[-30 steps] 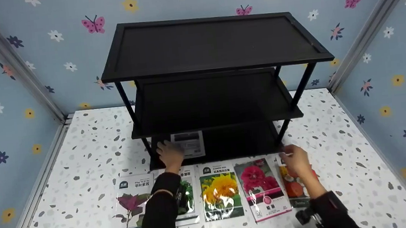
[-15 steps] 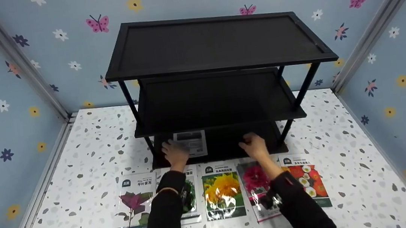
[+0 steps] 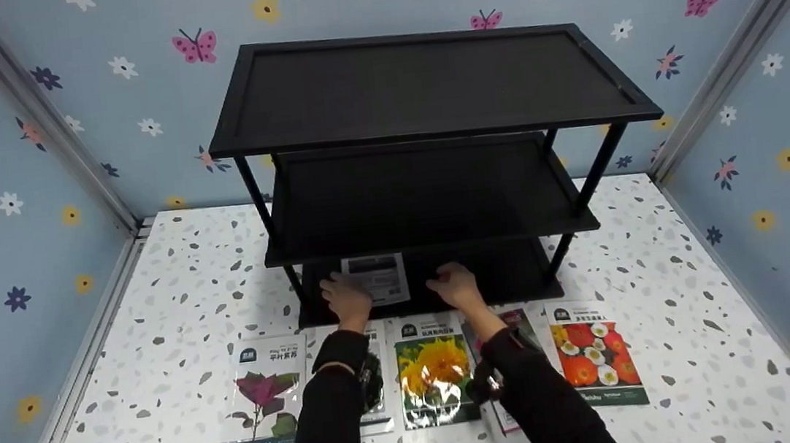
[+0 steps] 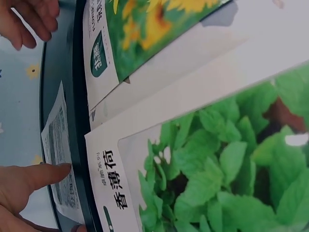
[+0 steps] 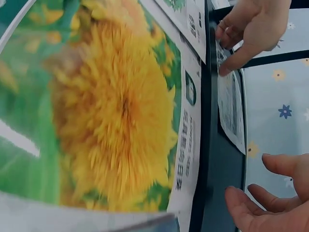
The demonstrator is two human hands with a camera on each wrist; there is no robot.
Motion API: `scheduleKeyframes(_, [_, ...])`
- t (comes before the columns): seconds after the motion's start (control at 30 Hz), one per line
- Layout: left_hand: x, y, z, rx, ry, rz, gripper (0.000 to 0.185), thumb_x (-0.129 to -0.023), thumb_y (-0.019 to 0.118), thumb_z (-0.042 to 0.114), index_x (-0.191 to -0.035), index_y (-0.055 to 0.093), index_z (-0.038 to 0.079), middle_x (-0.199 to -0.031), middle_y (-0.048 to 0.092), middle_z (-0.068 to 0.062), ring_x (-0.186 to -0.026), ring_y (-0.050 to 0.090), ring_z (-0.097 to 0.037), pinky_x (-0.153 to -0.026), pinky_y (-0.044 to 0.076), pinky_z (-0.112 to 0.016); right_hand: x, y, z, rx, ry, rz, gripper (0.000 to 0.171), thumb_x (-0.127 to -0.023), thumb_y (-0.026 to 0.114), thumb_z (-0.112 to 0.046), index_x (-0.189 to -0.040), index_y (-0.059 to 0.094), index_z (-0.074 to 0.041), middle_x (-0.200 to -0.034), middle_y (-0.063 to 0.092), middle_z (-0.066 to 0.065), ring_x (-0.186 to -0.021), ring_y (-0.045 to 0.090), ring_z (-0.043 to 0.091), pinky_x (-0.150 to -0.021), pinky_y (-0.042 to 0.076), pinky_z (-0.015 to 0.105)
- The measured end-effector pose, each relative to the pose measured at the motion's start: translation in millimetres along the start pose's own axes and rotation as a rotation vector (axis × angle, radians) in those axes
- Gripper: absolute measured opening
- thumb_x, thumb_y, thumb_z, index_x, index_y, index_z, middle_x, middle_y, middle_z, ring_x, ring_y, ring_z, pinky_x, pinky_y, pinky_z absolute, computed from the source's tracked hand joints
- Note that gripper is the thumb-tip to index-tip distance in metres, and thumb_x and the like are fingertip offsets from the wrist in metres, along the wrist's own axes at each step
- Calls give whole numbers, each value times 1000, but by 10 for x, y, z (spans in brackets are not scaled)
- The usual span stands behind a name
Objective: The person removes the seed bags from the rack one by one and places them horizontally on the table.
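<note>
A white seed packet (image 3: 388, 281), its printed back facing up, lies on the bottom tier of a black three-tier shelf (image 3: 425, 86). My left hand (image 3: 346, 298) is at the packet's left end. In the left wrist view the straight thumb of that hand (image 4: 29, 186) rests on the packet (image 4: 57, 140), apart from the other fingers. To the right of the packet, over the same tier, my right hand (image 3: 457, 287) holds nothing. Its fingers are loosely bent and spread from the thumb, as the right wrist view of this hand (image 5: 270, 198) shows.
Several seed packets lie in a row before the shelf: purple-leaf (image 3: 260, 401), mint (image 3: 376, 392), yellow sunflower (image 3: 435, 375), pink flower (image 3: 524, 333) and orange-and-white flower (image 3: 596, 354). My sleeves partly cover some. Shelf posts (image 3: 561, 252) flank the bottom tier; the middle tier overhangs it.
My right hand has moved left from the orange-flower packet at the right to over the bottom tier, near the white packet. My left hand has stayed at that packet's left end.
</note>
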State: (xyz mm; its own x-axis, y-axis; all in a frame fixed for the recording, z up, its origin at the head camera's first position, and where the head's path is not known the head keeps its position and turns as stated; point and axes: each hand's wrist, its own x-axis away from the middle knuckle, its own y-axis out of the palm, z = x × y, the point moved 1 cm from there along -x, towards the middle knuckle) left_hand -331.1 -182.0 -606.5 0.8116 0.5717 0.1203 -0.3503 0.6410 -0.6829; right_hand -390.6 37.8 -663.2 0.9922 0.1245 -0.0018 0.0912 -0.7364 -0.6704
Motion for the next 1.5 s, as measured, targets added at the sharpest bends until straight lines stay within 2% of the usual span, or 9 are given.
scheduleKeyframes(0.1, [-329,367,-225,-46,-45,20,51,-89,46,5,-132,22,-10,-130,19,-33,-110,32,-46,-83,39,-51,274,-181,-503,-24,78,-42,44,-79,65,-36,-110,56,-6,-97,59,11,-84,57,22,-65,48,34])
scheduleKeyframes(0.27, [-279,247,-174,-32,-69,-23,51,-86,52,5,-127,27,-10,-123,28,-31,-104,38,-43,-81,42,-49,350,-175,-695,-61,117,-74,47,-77,67,-39,-108,58,-4,-98,59,11,-82,57,22,-65,48,33])
scheduleKeyframes(0.57, [-598,593,-563,-99,247,56,34,-81,55,12,-104,46,-11,-92,49,-27,-84,50,-42,-69,45,-47,793,-432,-1362,-151,206,-110,36,-85,58,-17,-112,53,5,-102,57,18,-79,59,26,-67,50,33])
scheduleKeyframes(0.77, [-534,572,-508,39,335,96,8,-76,56,3,-81,53,-2,-71,56,-18,-70,56,-37,-73,47,-46,815,-419,-1389,-282,233,-138,38,-86,57,-12,-116,49,9,-98,57,19,-86,58,29,-70,51,30])
scheduleKeyframes(0.87, [-436,517,-426,107,412,205,19,-71,51,-3,-60,43,9,-54,48,-8,-51,50,-24,-50,44,-33,810,-407,-1375,-319,261,-132,38,-85,58,-10,-116,50,9,-97,57,19,-86,58,29,-71,51,30])
scheduleKeyframes(1.1, [-86,254,-186,313,467,55,38,-76,43,-5,-56,22,20,-48,18,5,-39,16,-10,-36,16,-28,825,-458,-1327,-379,294,-83,30,-85,57,-7,-110,55,9,-97,59,19,-83,60,28,-69,52,31])
scheduleKeyframes(1.3, [-408,717,-539,289,424,-3,19,-66,70,16,-72,57,3,-62,51,-6,-49,46,-19,-40,39,-32,822,-504,-1232,-483,315,-48,30,-83,58,-3,-112,55,7,-100,58,22,-75,60,27,-66,52,34])
scheduleKeyframes(1.4, [-626,1055,-797,291,386,-25,63,-57,79,41,-101,61,0,-87,61,-15,-69,58,-27,-52,49,-37,754,-471,-1048,-603,271,-46,28,-81,61,-4,-107,56,7,-88,60,20,-64,59,23,-59,51,33])
scheduleKeyframes(1.5, [-445,934,-728,356,387,-50,68,-55,79,48,-102,61,2,-89,61,-15,-70,58,-26,-51,49,-34,771,-515,-1008,-650,267,-47,30,-81,60,-5,-107,54,9,-84,59,21,-63,58,23,-58,51,33])
